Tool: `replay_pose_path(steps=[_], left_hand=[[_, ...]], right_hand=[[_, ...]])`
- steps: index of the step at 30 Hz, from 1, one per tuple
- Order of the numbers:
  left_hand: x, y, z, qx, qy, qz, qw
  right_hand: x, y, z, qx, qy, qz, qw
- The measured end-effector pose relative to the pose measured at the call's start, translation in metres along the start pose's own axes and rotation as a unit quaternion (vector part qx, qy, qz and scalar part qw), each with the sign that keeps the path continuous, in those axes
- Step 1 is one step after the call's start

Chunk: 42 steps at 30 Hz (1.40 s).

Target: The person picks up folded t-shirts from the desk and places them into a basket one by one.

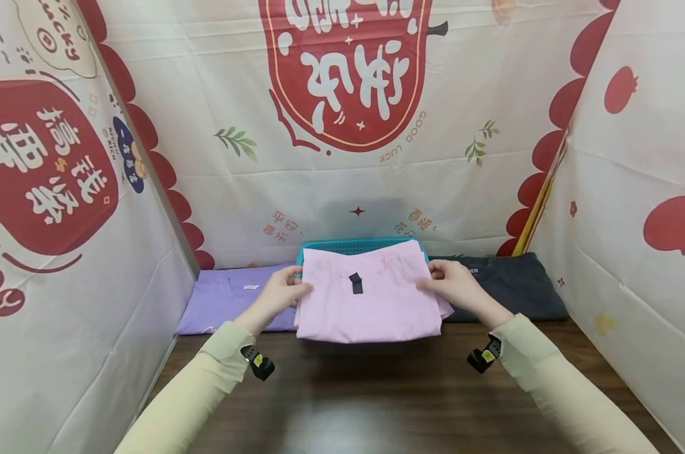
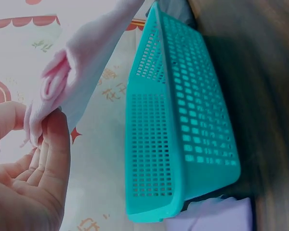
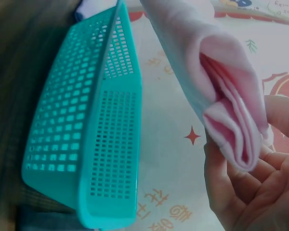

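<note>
A folded pink T-shirt [image 1: 371,309] with a black neck label is held up above a teal plastic basket [image 1: 348,244]. At its left edge my left hand [image 1: 277,291] pinches the cloth between thumb and fingers. My right hand [image 1: 456,287] grips the opposite edge the same way. Both wrist views show the folded layers of the pink T-shirt [image 2: 79,62] end-on, apart from the perforated basket [image 3: 115,144]. In the head view the shirt hides most of the basket.
A folded purple T-shirt [image 1: 229,299] lies left of the basket, and a folded black T-shirt [image 1: 513,287] lies right of it. All stand on a dark wooden table [image 1: 342,397]. Printed cloth walls [image 1: 189,82] close off the back and both sides.
</note>
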<state>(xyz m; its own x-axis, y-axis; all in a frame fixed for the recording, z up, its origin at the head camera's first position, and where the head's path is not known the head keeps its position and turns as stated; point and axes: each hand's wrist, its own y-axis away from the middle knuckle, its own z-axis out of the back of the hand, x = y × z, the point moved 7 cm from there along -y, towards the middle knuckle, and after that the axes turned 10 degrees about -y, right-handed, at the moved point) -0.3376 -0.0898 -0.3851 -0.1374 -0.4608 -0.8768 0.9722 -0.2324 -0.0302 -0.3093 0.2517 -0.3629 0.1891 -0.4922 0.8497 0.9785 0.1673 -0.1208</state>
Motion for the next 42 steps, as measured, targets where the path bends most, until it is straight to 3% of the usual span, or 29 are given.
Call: replay_pose_path(steps=[9,20,29,42], left_hand=[[-0.007,-0.027,0.005,-0.013,0.002,-0.012,0.9998],[-0.013,-0.057,0.011,-0.032,-0.020,-0.003,0.9993],[-0.005,-0.079,0.008,-0.039,-0.035,0.016,0.9985],[0.010,-0.097,-0.009,-0.064,-0.130,0.030,0.9890]], right_hand=[[-0.006,-0.030,0.012,-0.020,-0.013,-0.013,0.9996],[-0.017,-0.064,0.022,-0.044,-0.014,-0.014,0.9988],[-0.024,-0.087,0.021,-0.057,0.022,-0.022,0.9979],[-0.057,-0.102,0.004,-0.047,0.062,-0.045,0.9960]])
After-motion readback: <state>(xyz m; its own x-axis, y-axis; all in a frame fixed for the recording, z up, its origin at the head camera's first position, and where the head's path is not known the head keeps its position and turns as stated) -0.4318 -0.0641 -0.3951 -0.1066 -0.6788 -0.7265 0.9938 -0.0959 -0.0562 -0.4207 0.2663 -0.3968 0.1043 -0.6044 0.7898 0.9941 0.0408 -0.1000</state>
